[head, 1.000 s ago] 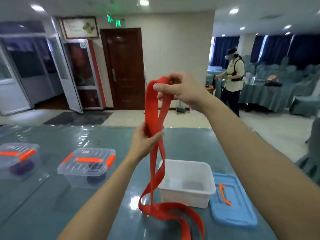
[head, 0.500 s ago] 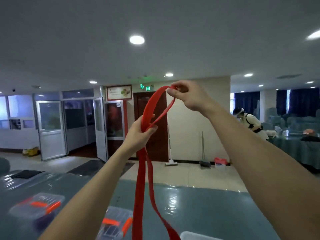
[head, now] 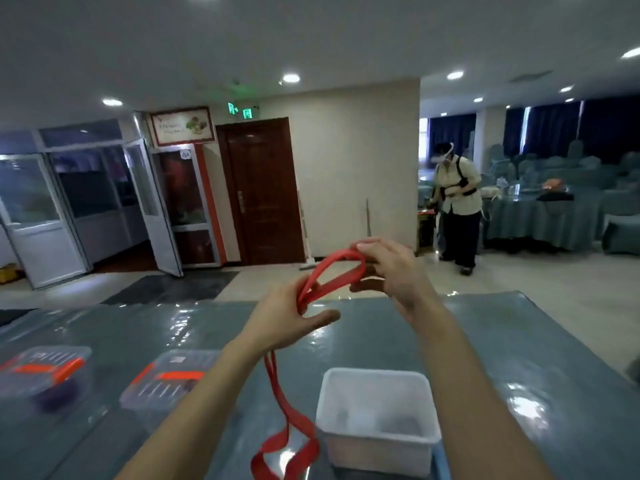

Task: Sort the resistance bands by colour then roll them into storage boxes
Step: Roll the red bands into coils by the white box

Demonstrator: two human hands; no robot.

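A glossy grey-green table [head: 207, 327] fills the lower half of the frame, its cover shining with ceiling glare. Above its centre, the right hand [head: 391, 268] pinches the looped end of the red band [head: 273, 445] between thumb and fingers. Lower left of it, the left hand [head: 280, 317] curls its fingers round both strands, thumb stuck out. From there the band hangs down to the table at bottom centre, just left of an open white box [head: 377, 455]. Two clear lidded boxes with orange clips stand at lower left, one [head: 45, 372] with something dark purple inside, the other [head: 169, 379] nearer the centre.

Beyond the table lies pale tiled floor. A dark wooden door [head: 263, 192] stands at centre under green exit signs [head: 239, 110], with glass doors [head: 86, 209] to its left. At right, a person [head: 457, 199] stands by a cloth-covered table [head: 540, 216] with covered chairs and dark curtains behind. Round lights [head: 291, 77] dot the ceiling.
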